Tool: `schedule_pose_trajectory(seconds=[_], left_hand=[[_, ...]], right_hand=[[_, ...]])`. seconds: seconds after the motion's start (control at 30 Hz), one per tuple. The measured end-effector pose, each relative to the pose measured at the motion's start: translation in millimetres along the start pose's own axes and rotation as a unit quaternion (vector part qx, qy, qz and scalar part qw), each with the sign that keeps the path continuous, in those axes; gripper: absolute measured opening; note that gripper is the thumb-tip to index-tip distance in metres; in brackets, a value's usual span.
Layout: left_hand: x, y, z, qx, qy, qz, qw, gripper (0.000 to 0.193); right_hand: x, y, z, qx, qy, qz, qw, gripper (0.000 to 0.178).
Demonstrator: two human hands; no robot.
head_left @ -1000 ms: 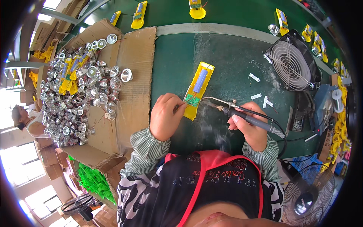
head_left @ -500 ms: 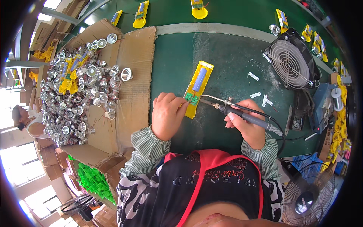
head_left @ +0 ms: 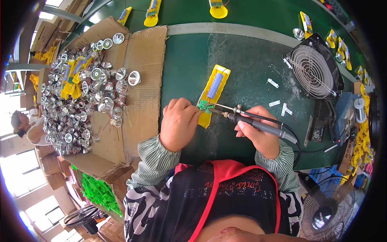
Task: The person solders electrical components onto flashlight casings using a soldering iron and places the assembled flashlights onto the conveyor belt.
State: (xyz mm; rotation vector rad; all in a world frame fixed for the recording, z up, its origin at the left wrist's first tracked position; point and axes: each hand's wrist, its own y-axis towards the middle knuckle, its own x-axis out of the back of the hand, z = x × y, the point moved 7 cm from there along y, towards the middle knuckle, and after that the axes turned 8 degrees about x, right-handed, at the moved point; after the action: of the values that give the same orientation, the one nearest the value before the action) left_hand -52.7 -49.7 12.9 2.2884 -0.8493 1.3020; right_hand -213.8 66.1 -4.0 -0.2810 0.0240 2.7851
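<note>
On the dark green bench lies a yellow plastic housing (head_left: 205, 120) with a blue cylindrical battery (head_left: 216, 85) and a small green circuit board (head_left: 204, 106) in it. My right hand (head_left: 262, 131) grips a soldering iron (head_left: 258, 126) with a thin curved metal tube along it. The iron's tip meets the right part of the board; whether it touches is too small to tell. At the board's left edge, my left hand (head_left: 178, 123) is closed, thumb and forefinger pinched together. What they pinch is hidden.
A cardboard box (head_left: 143, 80) of silver reflector cups stands at left. White small strips (head_left: 273, 83) lie right of the housing, before a square fan (head_left: 314, 68). More yellow housings (head_left: 218, 10) sit along the far strip. A standing fan (head_left: 322, 215) is at lower right.
The soldering iron has shifted slightly left, its tip closer over the circuit board. My left hand keeps its pinch at the board's edge. The whole view has shifted a little.
</note>
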Motion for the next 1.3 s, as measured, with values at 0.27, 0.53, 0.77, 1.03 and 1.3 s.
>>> schedule_pose_trajectory(seconds=[0.27, 0.53, 0.77, 1.03, 1.3], left_hand=[[-1, 6, -4, -0.021, -0.002, 0.029, 0.999, 0.008], [-3, 7, -5, -0.017, 0.009, 0.034, 0.999, 0.008], [-1, 5, -6, -0.018, 0.007, 0.026, 0.999, 0.008], [0, 0, -11, -0.023, 0.044, 0.009, 0.999, 0.015], [-13, -5, -30, -0.073, 0.128, 0.017, 0.989, 0.038]], right_hand=[[1, 0, -6, -0.010, 0.003, 0.002, 1.000, 0.017], [5, -1, -3, -0.012, 0.002, -0.012, 1.000, 0.016], [19, -10, 8, -0.004, -0.014, -0.043, 0.999, 0.015], [33, -20, 6, 0.000, 0.004, -0.067, 0.998, 0.015], [59, -26, 9, 0.009, -0.002, -0.121, 0.993, 0.015]])
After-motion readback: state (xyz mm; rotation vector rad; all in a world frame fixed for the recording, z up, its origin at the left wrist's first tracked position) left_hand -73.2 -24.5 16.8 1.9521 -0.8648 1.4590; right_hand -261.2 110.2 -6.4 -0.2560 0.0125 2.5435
